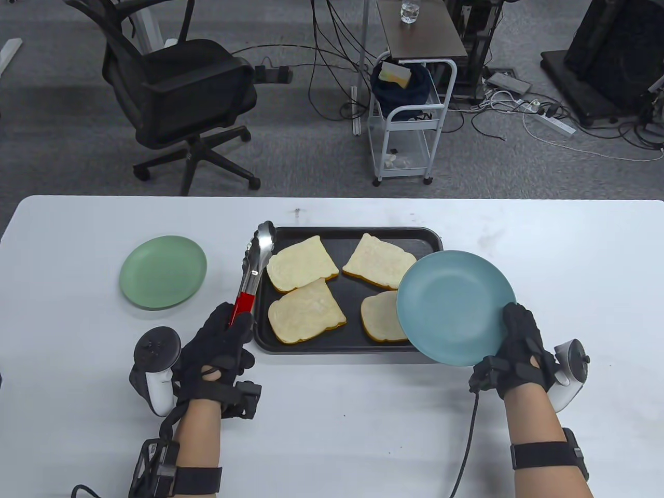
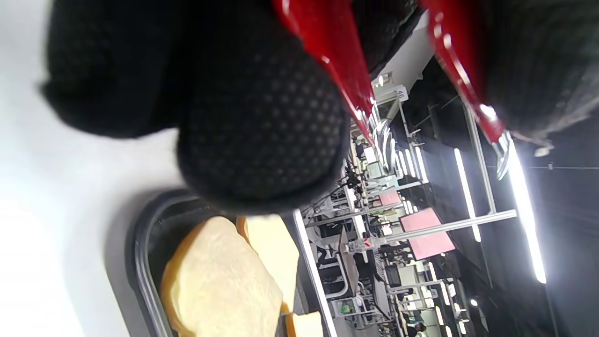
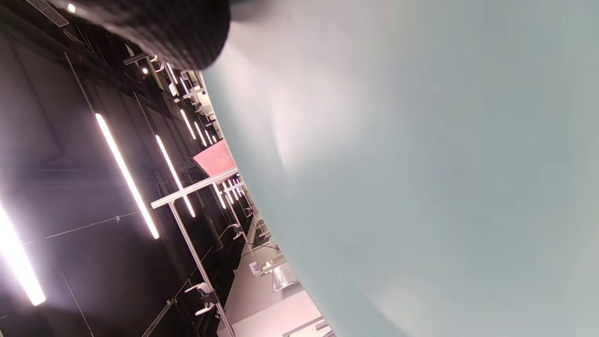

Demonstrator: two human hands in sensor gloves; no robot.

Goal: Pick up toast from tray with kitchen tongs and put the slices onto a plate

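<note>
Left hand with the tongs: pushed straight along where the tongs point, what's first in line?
Probably nothing: the tongs in the left hand run alongside the tray's left rim, toward bare table. Height unclear.

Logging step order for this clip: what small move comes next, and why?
Probably swing the tongs right onto the nearest toast slice. The left hand grips their red handles, tips beside the tray; all four slices remain there, and the right hand holds the blue plate ready.

From above we looked down on the table; our left wrist camera, tipped sideways, shared its tray; the right pressed close under the blue plate.
</note>
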